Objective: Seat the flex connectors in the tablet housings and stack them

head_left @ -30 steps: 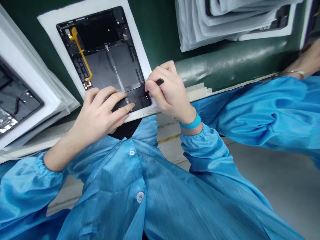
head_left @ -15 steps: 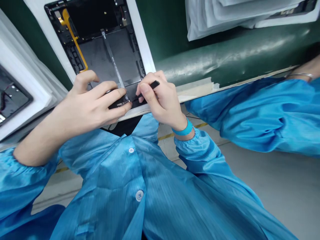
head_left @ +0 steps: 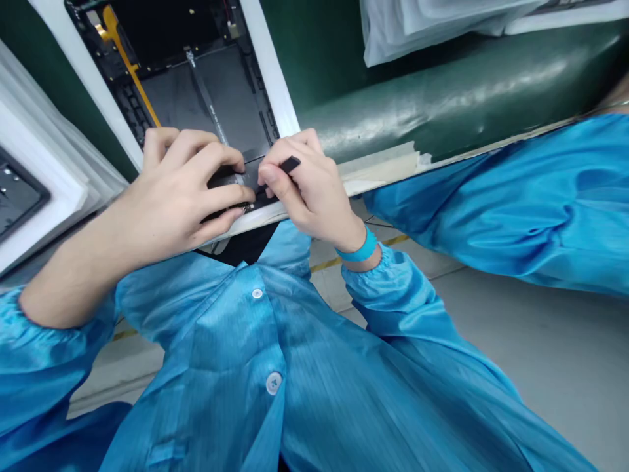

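Observation:
An opened tablet-like device [head_left: 233,85] lies in a white foam tray [head_left: 270,65], its inside facing up. Down its middle runs a narrow grey ribbon cable [head_left: 207,98], and an orange flex cable [head_left: 122,49] lies along its left side. My left hand [head_left: 179,187] rests over the device's near end, fingers bent and apart, fingertips touching down beside the cable's lower end. Pinched in my right hand [head_left: 314,190] is a slim black stick-like tool [head_left: 289,165]; its working tip is hidden behind the fingers, close to the left fingertips.
More foam trays with a similar device [head_left: 19,190] stand at left. White wrapping sheets [head_left: 417,29] lie at upper right on the green mat [head_left: 324,65]. Tape [head_left: 383,167] covers the table edge. Another person's blue sleeve [head_left: 515,210] reaches in at right.
The view has shifted slightly, so the device sits higher and further left. My left fingers have bent more over the near end. My right hand still holds the black tool.

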`<action>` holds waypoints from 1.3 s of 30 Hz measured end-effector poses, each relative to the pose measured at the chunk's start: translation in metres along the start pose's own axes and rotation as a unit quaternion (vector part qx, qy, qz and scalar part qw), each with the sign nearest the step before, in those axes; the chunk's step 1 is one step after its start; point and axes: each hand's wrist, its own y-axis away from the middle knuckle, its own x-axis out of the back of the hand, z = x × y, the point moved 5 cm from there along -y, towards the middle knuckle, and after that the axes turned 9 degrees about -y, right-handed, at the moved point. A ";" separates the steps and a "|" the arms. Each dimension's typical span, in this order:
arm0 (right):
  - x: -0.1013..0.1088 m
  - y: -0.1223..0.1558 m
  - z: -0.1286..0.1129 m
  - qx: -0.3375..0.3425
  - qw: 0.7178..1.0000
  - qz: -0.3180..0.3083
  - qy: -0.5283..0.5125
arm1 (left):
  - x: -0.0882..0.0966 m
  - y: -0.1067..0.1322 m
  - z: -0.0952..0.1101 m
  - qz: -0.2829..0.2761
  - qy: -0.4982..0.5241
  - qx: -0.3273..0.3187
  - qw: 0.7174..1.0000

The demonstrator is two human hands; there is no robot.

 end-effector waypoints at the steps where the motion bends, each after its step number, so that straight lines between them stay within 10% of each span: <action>1: 0.000 -0.001 0.000 0.005 1.000 -0.006 0.008 | -0.001 0.000 0.001 0.002 0.000 0.008 1.000; 22: 0.022 -0.008 0.013 -0.075 0.994 0.054 0.066 | -0.005 0.006 0.011 0.075 -0.056 -0.042 0.995; 39: 0.021 0.000 0.023 -0.065 0.997 0.039 -0.001 | -0.001 -0.010 0.013 -0.016 -0.073 -0.011 0.997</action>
